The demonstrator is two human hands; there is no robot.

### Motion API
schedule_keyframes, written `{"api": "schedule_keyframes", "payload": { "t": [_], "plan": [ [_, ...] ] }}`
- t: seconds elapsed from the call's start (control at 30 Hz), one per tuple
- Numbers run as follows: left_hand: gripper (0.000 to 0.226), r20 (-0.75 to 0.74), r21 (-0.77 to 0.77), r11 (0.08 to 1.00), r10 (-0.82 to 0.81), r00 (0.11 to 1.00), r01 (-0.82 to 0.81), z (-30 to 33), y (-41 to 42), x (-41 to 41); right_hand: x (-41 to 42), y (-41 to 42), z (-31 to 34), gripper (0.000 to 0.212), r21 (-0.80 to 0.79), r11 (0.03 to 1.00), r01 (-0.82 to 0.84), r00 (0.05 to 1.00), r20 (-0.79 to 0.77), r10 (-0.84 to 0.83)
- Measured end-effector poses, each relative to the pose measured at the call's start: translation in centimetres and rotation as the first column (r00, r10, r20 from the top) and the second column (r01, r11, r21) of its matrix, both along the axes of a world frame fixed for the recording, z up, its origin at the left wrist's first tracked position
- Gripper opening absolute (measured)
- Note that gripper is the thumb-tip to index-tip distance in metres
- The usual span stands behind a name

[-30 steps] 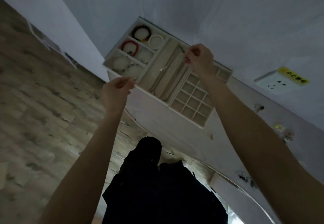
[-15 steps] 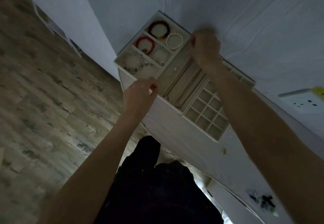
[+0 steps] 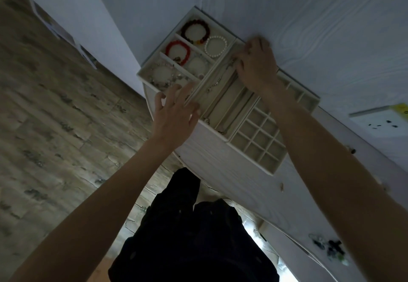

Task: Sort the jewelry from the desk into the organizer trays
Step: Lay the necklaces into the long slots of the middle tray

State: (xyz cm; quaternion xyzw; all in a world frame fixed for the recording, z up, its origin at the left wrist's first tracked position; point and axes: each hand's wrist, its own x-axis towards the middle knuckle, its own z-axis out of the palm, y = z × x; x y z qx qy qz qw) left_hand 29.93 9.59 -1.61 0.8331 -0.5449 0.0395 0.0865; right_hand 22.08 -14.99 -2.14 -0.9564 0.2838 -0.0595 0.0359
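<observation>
Three cream organizer trays sit side by side on the white desk (image 3: 220, 171). The bracelet tray (image 3: 145, 69) holds a dark red bead bracelet (image 3: 195, 31), a red bracelet (image 3: 177, 49), a pearl bracelet (image 3: 216, 46) and silver ones. A thin necklace (image 3: 215, 84) lies along a slot of the long-slot tray (image 3: 225, 102). My right hand (image 3: 257, 65) curls its fingers over the necklace's far end. My left hand (image 3: 174, 114) hovers with spread fingers at the tray's near end, holding nothing. The grid tray (image 3: 258, 142) has bare cells.
Loose jewelry lies on the desk: a small piece (image 3: 281, 186), another (image 3: 352, 150) and a dark tangled cluster (image 3: 329, 245). A white power socket (image 3: 379, 119) lies at the right. The wooden floor (image 3: 55, 127) and my dark trousers (image 3: 189, 237) lie below the desk edge.
Both hands lowered the stretched necklace into a long slot. My left hand let go of its end and spread its fingers. My right hand moved to the slot's far end.
</observation>
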Motion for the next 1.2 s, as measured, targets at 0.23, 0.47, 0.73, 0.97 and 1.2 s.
{"api": "schedule_keyframes", "payload": {
  "t": [0.23,0.47,0.73,0.97,1.2],
  "plan": [
    [0.034,0.065,0.004,1.0,-0.011,0.998,0.01,0.3,-0.2,0.4,1.2,0.3,0.8,0.052,-0.04,0.999,0.02,0.992,-0.123,-0.025],
    [0.035,0.102,0.093,0.995,0.011,0.995,-0.021,0.7,-0.1,0.2,1.8,0.6,0.8,0.042,-0.007,0.999,0.033,0.997,-0.072,-0.034],
    [0.038,0.145,0.062,0.992,-0.122,0.982,0.114,0.0,0.0,-0.4,0.2,0.8,0.8,0.054,-0.065,0.995,-0.078,0.992,-0.106,0.071],
    [0.037,0.159,0.046,0.995,-0.094,0.983,0.088,-0.2,0.3,-0.3,0.9,0.8,0.6,0.043,-0.044,0.998,-0.035,0.987,-0.16,0.027],
    [0.031,0.173,0.067,0.991,-0.126,0.977,0.116,0.2,0.4,-0.4,1.0,0.9,0.7,0.049,-0.012,1.0,-0.011,0.985,-0.172,0.009]
  ]
}}
